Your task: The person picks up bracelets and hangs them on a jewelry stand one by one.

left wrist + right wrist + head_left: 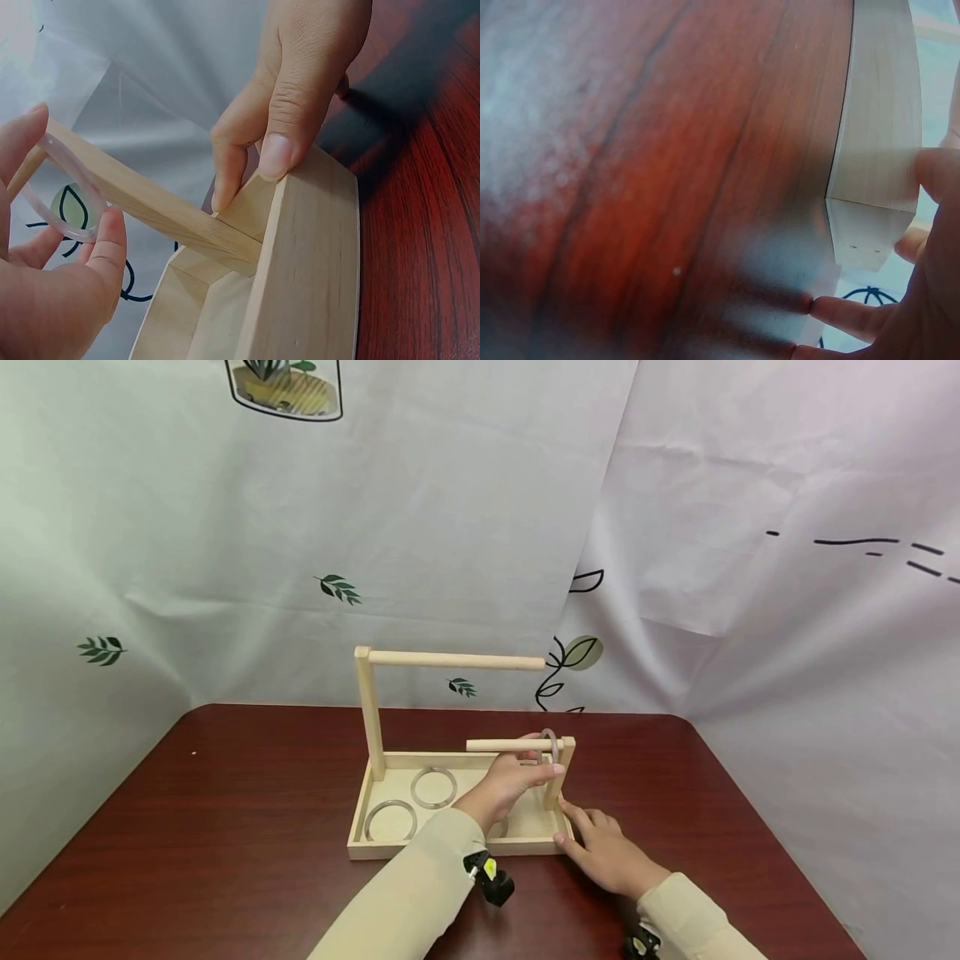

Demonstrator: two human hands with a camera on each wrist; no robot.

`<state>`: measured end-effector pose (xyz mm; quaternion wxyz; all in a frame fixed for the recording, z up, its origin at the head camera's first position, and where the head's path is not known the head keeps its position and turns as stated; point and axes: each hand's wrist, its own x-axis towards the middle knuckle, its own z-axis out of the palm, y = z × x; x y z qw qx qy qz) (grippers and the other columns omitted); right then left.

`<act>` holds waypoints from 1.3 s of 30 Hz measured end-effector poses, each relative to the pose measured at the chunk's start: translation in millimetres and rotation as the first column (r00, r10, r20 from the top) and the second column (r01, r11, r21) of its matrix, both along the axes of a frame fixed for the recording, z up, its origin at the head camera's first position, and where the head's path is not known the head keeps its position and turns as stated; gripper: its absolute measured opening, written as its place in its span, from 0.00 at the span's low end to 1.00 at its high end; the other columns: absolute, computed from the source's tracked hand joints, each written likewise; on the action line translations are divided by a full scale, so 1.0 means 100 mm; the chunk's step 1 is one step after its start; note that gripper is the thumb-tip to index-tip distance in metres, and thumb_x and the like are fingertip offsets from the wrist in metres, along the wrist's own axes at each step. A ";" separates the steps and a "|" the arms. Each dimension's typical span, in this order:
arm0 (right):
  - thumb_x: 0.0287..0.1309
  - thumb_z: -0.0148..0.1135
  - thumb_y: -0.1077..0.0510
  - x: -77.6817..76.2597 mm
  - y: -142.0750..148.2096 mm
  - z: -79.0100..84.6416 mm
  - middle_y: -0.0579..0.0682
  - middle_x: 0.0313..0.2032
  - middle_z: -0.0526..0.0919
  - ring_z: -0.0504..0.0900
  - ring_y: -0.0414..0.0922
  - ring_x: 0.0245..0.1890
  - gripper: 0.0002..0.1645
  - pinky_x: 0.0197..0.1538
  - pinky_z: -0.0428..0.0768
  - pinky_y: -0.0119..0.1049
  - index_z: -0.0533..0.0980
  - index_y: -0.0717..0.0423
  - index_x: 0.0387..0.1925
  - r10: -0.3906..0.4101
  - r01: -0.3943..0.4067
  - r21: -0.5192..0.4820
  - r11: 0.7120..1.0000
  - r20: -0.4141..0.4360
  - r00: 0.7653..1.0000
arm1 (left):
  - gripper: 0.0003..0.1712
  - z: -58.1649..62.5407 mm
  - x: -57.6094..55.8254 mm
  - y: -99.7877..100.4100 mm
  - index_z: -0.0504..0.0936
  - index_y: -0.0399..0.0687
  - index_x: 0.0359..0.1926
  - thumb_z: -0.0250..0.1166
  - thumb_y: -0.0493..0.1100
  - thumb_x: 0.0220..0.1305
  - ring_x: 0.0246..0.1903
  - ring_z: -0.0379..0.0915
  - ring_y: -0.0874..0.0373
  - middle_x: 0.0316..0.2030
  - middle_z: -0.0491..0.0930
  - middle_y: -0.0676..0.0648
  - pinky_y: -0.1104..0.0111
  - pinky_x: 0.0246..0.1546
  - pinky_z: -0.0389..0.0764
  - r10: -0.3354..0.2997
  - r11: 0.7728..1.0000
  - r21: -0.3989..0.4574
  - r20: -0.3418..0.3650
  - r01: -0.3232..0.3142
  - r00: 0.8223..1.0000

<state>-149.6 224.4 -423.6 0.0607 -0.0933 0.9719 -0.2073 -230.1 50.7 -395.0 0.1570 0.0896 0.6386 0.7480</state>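
Observation:
My left hand (504, 785) pinches a translucent bangle (84, 176) between thumb and fingers, at the post end of the short wooden peg (510, 745). In the head view the bangle appears to encircle that peg, close to its post (172, 210). My right hand (611, 856) rests at the right front corner of the wooden tray (532, 847). Its thumb presses the rim, and other fingertips touch the table beyond. Two more bangles lie on the left of the tray floor, a front bangle (391, 802) and a rear bangle (433, 769). A third is partly hidden by my left arm.
At the tray's left end a taller post (371, 718) carries a long horizontal peg (457, 660) above the tray. The tray stands on a dark red wooden table (225, 810). A pale printed cloth (450, 527) hangs behind the table.

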 end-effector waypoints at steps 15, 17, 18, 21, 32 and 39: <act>0.68 0.51 0.39 0.00 -0.01 -0.01 0.62 0.59 0.69 0.64 0.63 0.63 0.35 0.56 0.67 0.61 0.63 0.49 0.70 -0.015 0.015 0.003 1.000 0.013 1.000 | 0.44 0.00 0.01 -0.01 0.61 0.45 0.72 0.70 0.35 0.55 0.53 0.73 0.48 0.59 0.67 0.34 0.58 0.54 0.75 -0.054 0.999 0.001 -0.008 0.054 0.999; 0.68 0.51 0.38 -0.01 -0.01 -0.01 0.62 0.59 0.69 0.64 0.63 0.63 0.35 0.56 0.67 0.61 0.63 0.49 0.70 -0.020 0.020 0.006 1.000 0.019 1.000 | 0.44 0.00 0.01 -0.01 0.61 0.45 0.72 0.70 0.36 0.55 0.53 0.73 0.48 0.58 0.67 0.34 0.58 0.54 0.75 -0.056 0.998 0.006 -0.006 0.056 0.998; 0.68 0.51 0.38 -0.01 -0.01 -0.01 0.61 0.60 0.69 0.63 0.63 0.63 0.35 0.56 0.67 0.61 0.63 0.49 0.70 -0.020 0.020 0.006 1.000 0.022 1.000 | 0.44 0.00 0.01 -0.01 0.61 0.46 0.72 0.70 0.36 0.55 0.53 0.73 0.48 0.58 0.67 0.35 0.58 0.54 0.75 -0.055 0.998 0.007 -0.002 0.055 0.998; 0.68 0.50 0.38 -0.01 -0.01 -0.01 0.61 0.60 0.69 0.63 0.63 0.63 0.35 0.56 0.68 0.62 0.63 0.48 0.70 -0.021 0.021 0.005 1.000 0.031 0.999 | 0.44 -0.01 0.00 -0.01 0.61 0.46 0.72 0.70 0.35 0.55 0.52 0.73 0.49 0.58 0.67 0.35 0.58 0.54 0.75 -0.055 0.998 0.006 -0.003 0.055 0.998; 0.67 0.49 0.36 -0.02 0.01 -0.04 0.61 0.60 0.68 0.63 0.63 0.63 0.36 0.55 0.68 0.62 0.62 0.47 0.70 -0.020 0.020 0.008 1.000 0.038 0.999 | 0.47 0.01 0.00 -0.05 0.58 0.46 0.73 0.71 0.37 0.55 0.56 0.71 0.45 0.61 0.65 0.34 0.58 0.55 0.74 -0.072 0.996 -0.052 -0.019 0.070 0.997; 0.67 0.49 0.36 -0.02 0.00 -0.04 0.61 0.60 0.69 0.63 0.63 0.63 0.36 0.55 0.68 0.61 0.63 0.47 0.70 -0.019 0.019 0.008 1.000 0.016 1.000 | 0.50 0.01 0.00 -0.14 0.59 0.54 0.73 0.75 0.47 0.52 0.58 0.71 0.47 0.61 0.67 0.40 0.55 0.57 0.71 -0.076 0.975 -0.214 -0.061 0.061 0.995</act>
